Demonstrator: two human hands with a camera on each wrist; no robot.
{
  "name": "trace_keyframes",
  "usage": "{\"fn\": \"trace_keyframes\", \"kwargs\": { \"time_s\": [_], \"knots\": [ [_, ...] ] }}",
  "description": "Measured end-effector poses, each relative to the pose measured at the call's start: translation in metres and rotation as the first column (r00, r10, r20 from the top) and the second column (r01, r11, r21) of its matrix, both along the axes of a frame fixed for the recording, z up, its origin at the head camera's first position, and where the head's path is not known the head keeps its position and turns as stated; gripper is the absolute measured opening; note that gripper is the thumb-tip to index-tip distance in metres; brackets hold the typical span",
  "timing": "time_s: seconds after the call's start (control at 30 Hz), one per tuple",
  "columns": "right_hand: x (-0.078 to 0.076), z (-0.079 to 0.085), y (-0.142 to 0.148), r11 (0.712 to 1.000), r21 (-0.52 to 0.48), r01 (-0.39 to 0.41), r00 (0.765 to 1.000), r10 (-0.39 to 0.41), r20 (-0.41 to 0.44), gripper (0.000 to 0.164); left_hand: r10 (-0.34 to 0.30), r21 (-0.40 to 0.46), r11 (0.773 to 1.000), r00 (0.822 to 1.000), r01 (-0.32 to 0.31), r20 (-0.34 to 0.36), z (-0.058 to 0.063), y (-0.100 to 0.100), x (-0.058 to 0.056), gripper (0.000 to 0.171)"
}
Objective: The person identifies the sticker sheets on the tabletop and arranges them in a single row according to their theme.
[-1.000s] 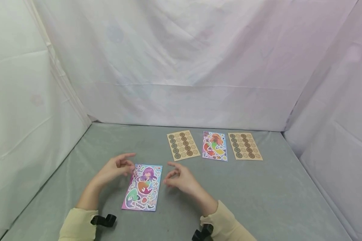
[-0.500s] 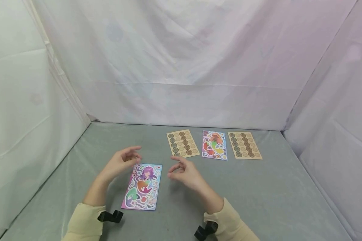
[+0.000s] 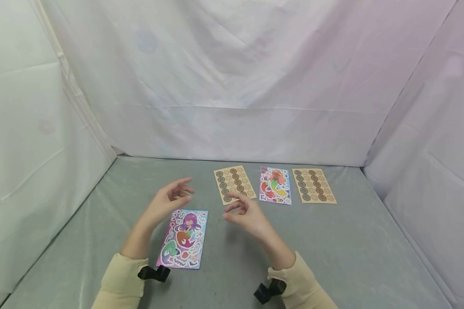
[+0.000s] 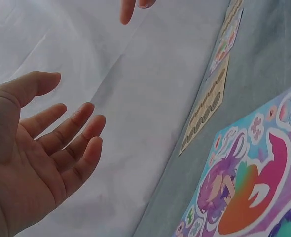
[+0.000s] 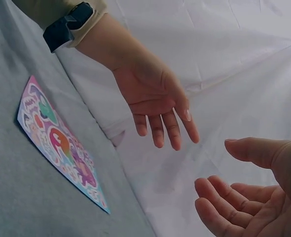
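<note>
Head: left hand [image 3: 164,205], left of centre, grip loosely spread, near the top of a purple-and-blue rectangular mermaid sticker sheet [image 3: 184,240], flat on grey counter [image 3: 344,253], lower left; right hand [image 3: 249,216], centre, grip loosely spread.
Left wrist: left hand, lower left, palm showing; sticker sheet, lower right.
Right wrist: right hand, lower right, thumb apart from fingers; left hand, centre, fingers downward.

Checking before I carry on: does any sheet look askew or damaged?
Slightly askew: the leftmost tan sheet in the back row sits turned, its gap to the neighboring mermaid sheet narrowing toward the near end. No tears or creases show.
</note>
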State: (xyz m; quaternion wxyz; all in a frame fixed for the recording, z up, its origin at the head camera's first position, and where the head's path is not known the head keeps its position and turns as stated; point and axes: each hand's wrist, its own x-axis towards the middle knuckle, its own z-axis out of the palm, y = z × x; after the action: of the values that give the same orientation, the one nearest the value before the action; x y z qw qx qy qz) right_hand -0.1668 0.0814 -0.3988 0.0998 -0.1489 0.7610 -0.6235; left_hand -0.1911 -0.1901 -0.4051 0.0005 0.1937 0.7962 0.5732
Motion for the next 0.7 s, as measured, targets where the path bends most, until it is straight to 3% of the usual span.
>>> {"fn": "trace_keyframes", "kwargs": {
  "time_s": [0.23,0.7],
  "knots": [
    [-0.002,0.006,0.009,0.999,0.01,0.036,0.999,-0.036,-0.006,0.059,0.0,0.045,0.999,0.999,0.002,-0.045,0.005,0.016,-0.006,0.052],
    [-0.008,0.019,0.032,0.994,-0.056,0.099,0.995,-0.101,-0.028,0.054,-0.015,0.111,0.994,0.999,0.019,-0.042,0.012,0.051,-0.011,0.053]
  ]
}}
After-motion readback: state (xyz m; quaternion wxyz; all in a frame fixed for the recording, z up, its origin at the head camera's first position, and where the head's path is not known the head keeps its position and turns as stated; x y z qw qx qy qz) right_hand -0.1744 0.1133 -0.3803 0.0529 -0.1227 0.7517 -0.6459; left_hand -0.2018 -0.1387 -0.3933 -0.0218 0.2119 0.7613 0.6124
